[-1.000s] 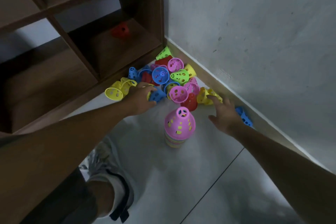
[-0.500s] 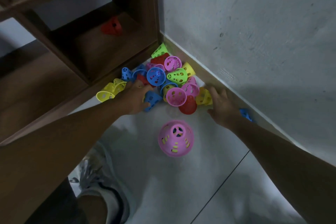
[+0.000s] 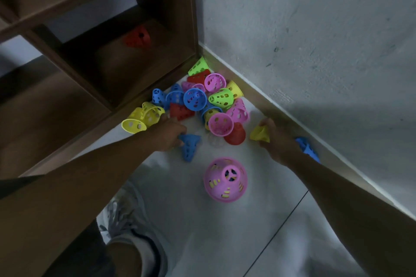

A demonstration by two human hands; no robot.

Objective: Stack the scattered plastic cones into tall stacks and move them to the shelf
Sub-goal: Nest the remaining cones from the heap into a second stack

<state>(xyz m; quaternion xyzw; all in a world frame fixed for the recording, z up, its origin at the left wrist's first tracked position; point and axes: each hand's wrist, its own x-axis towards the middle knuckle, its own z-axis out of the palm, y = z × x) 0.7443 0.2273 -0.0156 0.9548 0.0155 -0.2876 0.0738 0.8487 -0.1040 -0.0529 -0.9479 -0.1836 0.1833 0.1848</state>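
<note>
A pile of perforated plastic cones in pink, blue, green, yellow and red lies in the floor corner by the shelf. My left hand grips a blue cone lifted just off the pile's near edge. My right hand pinches a yellow cone near the baseboard. A stack topped by a pink cone stands upright on the floor between my arms. A red cone sits inside a lower shelf compartment.
The wooden shelf runs along the left, its lowest compartments open at floor level. A grey wall and baseboard close the right side. Another blue cone lies behind my right wrist. My shoe is on the pale floor below.
My left hand has pulled the blue cone back out of the pile toward me. My right hand has closed on the yellow cone and lifted it. The camera moved closer over the stack.
</note>
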